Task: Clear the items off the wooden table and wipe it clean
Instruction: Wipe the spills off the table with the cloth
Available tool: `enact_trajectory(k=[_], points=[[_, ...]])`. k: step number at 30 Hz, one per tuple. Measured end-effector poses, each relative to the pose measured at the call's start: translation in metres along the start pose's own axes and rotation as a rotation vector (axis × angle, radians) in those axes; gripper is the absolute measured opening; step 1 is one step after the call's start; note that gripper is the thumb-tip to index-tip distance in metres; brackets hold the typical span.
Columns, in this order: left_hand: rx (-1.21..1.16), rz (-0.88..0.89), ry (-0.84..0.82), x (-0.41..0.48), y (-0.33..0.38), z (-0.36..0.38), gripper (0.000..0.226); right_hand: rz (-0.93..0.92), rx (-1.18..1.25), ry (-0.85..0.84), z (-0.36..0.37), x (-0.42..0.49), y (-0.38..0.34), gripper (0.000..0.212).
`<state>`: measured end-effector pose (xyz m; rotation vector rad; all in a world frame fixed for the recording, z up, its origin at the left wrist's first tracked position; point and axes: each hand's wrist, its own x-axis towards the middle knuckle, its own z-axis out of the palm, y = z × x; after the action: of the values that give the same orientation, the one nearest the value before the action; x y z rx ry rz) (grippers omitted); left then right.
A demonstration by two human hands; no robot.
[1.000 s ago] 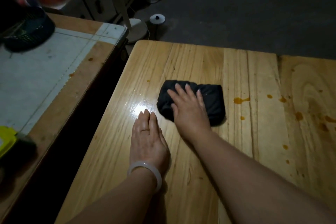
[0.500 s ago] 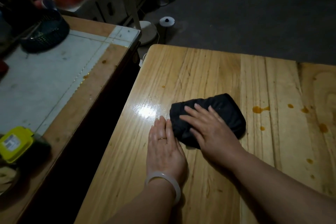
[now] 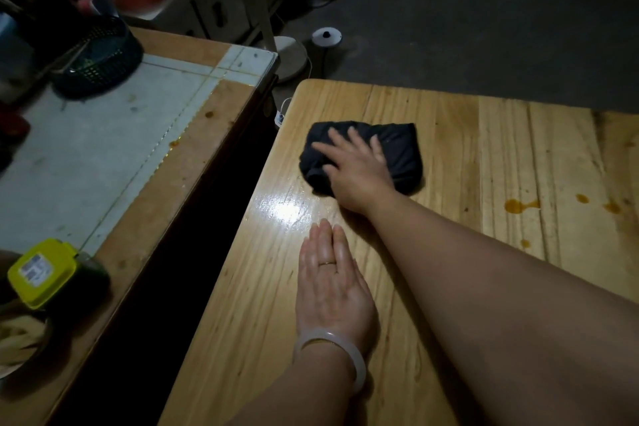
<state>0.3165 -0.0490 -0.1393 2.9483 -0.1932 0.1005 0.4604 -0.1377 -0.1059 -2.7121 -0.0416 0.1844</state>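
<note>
Cloth [image 3: 397, 152] slid toward far corner under flat right hand [image 3: 356, 173]; orange spills [image 3: 518, 206] beside it.

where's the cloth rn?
Head view: black cloth lies near the wooden table's far left corner, pressed flat under the right hand.

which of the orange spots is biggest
The long spot with a tail, nearest the cloth; the other spots to its right and below are small dots.
</note>
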Motion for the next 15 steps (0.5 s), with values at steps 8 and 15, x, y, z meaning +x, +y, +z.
enact_trajectory(k=[8, 15], points=[[0.005, -0.003, 0.035, -0.001, -0.002, 0.000, 0.048, -0.137, 0.086, -0.006, 0.003, -0.060, 0.005, 0.044], [-0.009, -0.018, 0.026, 0.002, -0.001, 0.000, 0.050, 0.037, 0.007, 0.074, -0.020, -0.040, 0.063, 0.046]])
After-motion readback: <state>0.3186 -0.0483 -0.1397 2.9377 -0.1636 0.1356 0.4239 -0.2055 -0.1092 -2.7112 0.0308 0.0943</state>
